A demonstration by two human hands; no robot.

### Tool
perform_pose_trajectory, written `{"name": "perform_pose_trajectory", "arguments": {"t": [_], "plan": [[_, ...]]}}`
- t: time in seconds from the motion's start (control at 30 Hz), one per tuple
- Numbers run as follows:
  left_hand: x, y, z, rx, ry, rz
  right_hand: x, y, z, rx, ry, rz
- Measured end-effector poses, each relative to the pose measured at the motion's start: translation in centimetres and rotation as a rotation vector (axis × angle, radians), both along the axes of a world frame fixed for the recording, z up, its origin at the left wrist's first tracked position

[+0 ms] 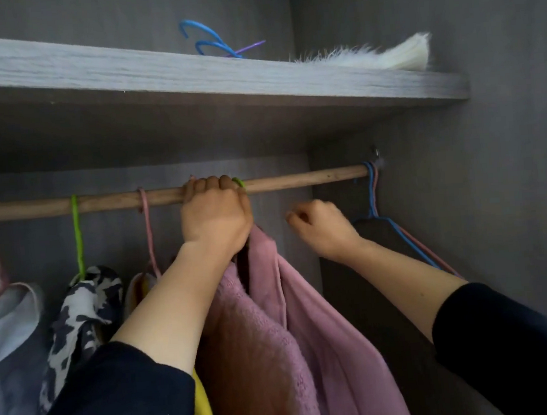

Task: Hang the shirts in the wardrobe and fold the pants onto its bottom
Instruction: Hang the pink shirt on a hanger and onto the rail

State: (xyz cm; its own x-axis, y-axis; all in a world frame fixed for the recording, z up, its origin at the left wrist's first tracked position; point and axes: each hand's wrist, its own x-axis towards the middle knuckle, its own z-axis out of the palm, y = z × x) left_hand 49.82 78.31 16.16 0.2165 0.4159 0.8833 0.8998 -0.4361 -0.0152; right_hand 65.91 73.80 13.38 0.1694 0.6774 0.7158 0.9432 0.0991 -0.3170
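Leftward, camo garment (87, 307) beside pink shirt (307, 319); blue hanger (372, 196) rightward on rod (312, 176).

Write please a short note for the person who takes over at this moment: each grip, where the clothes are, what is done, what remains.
Hands: the left grip has its fingers curled over the rod and the green hook; the pink fleece top hangs just below it. The right grip is curled and blurred, with nothing seen in it, below the rod and apart from it.
Done: three garments hang further left, among them the patterned one.
Left: let go of the hook. Pants and the wardrobe bottom are not in view, so check them.
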Motion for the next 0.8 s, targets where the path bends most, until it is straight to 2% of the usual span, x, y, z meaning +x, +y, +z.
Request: {"name": "perform_pose_trajectory", "arguments": {"t": [0.1,0.27,0.43,0.63,0.8], "plan": [[0.7,-0.2,-0.1,-0.064,0.033,0.071,3.3,-1.0,-0.3,-0.033,-0.231,-0.338],[1.1,-0.2,-0.2,-0.090,0.053,0.089,7.2,-2.1,-0.7,-0.184,-0.499,-0.703],[1.1,-0.3,-0.3,-0.093,0.050,0.068,8.2,-2.3,-0.9,-0.249,-0.638,-0.815],[0.9,-0.1,-0.4,-0.081,0.050,0.059,7.4,-2.0,0.4,-0.271,-0.564,-0.783],[0.9,-0.3,-0.3,-0.089,0.047,0.048,6.6,-2.1,1.3,-0.189,-0.288,-0.665]]}}
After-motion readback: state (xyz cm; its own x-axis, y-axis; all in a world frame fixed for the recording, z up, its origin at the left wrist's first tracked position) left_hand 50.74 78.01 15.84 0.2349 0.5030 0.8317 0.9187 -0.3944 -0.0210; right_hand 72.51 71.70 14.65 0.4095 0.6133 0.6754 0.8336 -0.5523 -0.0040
